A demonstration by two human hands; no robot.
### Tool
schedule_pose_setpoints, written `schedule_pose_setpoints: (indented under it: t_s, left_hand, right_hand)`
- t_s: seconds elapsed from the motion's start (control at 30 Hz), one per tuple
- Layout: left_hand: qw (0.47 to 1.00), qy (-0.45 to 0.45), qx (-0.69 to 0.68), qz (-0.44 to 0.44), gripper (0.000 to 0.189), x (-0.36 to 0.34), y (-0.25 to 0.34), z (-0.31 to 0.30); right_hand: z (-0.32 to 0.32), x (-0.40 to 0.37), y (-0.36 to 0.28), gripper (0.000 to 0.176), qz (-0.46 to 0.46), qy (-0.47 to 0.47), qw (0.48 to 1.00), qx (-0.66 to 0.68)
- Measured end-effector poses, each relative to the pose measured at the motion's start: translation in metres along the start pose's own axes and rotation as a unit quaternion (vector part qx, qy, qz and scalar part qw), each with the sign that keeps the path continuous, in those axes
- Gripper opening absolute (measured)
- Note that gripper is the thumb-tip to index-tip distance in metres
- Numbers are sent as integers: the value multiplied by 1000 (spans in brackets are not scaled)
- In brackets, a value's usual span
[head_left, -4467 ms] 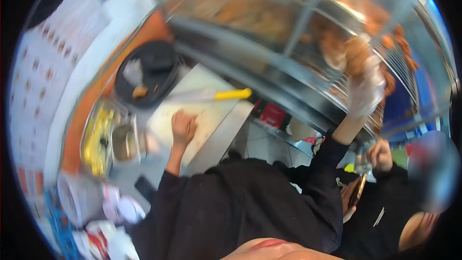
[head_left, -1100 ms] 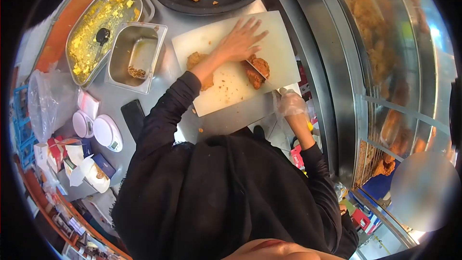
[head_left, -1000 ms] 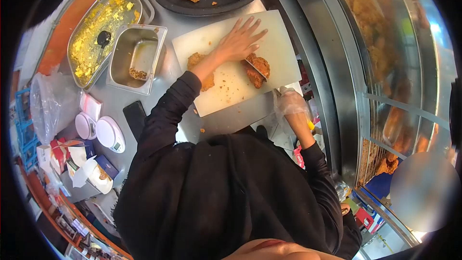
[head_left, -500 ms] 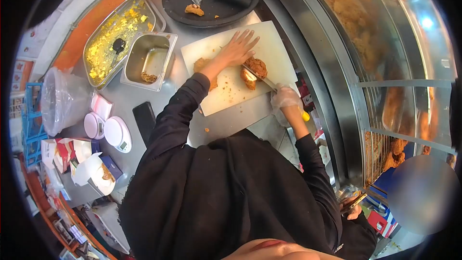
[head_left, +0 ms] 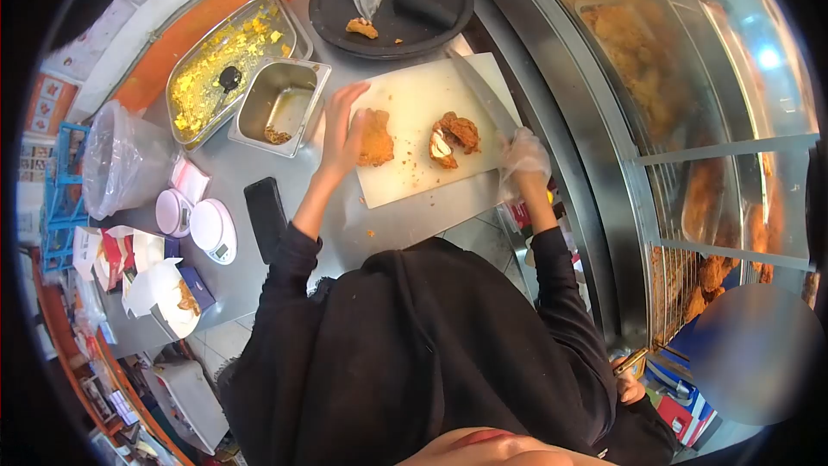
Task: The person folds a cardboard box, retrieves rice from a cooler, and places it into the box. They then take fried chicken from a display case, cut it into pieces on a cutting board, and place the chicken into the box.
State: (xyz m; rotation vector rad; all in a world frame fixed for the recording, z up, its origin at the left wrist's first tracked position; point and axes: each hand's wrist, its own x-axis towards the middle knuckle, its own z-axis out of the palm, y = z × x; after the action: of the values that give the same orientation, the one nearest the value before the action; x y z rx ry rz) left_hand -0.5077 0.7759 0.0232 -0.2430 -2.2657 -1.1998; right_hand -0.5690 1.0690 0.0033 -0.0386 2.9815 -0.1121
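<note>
On a white cutting board (head_left: 410, 103) lie two fried pieces. The cut one (head_left: 454, 138) sits right of centre, its pale inside showing. My left hand (head_left: 344, 131), bare with fingers apart, is at the board's left edge, beside the flat breaded piece (head_left: 376, 138), perhaps touching it. My right hand (head_left: 524, 160), in a clear glove, is closed on the handle of a large knife (head_left: 483, 91) at the board's right side. The blade points up and left, clear of the cut piece. Crumbs are scattered between the pieces.
Behind the board stands a round black tray (head_left: 328, 13) with a crumpled glove. Left are a metal pan (head_left: 321, 78), a tray of yellow bits (head_left: 207, 78), a phone (head_left: 266, 217) and white scales (head_left: 212, 230). A glass-fronted cabinet (head_left: 638, 160) borders the right. A person's hand (head_left: 631, 387) shows lower right.
My left hand has moved left off the cut piece to the flat one. The knife has come out of the cut piece and swung to the board's right side. The cut piece's parts have shifted.
</note>
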Motion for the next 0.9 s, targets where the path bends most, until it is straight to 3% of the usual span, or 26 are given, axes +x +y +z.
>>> schedule_pose_setpoints:
  t_s: [0.1,0.17,0.2,0.33,0.4,0.43,0.5,0.63,0.7,0.73,0.8,0.87,0.9]
  left_hand:
    - [999,18,18,-25,32,-40,-4,-16]
    - [995,45,26,-85,30,-59,3,-24]
    - [995,43,24,-85,30,-66,4,-26]
    - [991,71,-1,-117,29,-81,4,-25]
    - [989,77,-14,-125,29,-84,5,-23]
    - [988,76,-25,-130,29,-87,5,-21]
    - [987,78,-37,-138,29,-95,7,-19]
    - [988,49,-12,-145,30,-113,10,-23]
    - [987,51,-12,-150,30,-124,11,-31]
    - [986,59,-14,-156,29,-129,11,-36]
    - [984,68,-15,-164,29,-140,13,-47]
    - [980,93,-35,-173,28,-151,15,-60]
    - [980,93,-35,-173,28,-157,15,-68]
  right_hand:
    - [-4,-13,-20,43,-20,-14,997,-73]
    - [17,-16,-24,40,-196,194,961,16]
    - [-12,-16,-42,42,-214,64,973,53]
    - [26,3,-48,38,-113,10,988,105]
    - [27,3,-47,37,-18,-49,965,256]
    - [30,2,-49,37,-19,-50,965,256]
    - [38,-3,-51,38,21,15,996,89]
    - [25,-19,-59,45,-9,60,998,27]
    - [11,-45,-69,40,1,278,955,98]
    - [-1,-59,-76,40,-3,278,956,98]
    - [-15,-87,-94,31,-142,348,907,189]
    - [9,-109,-125,26,-266,339,846,313]
    - [21,-125,-141,25,-295,285,864,292]
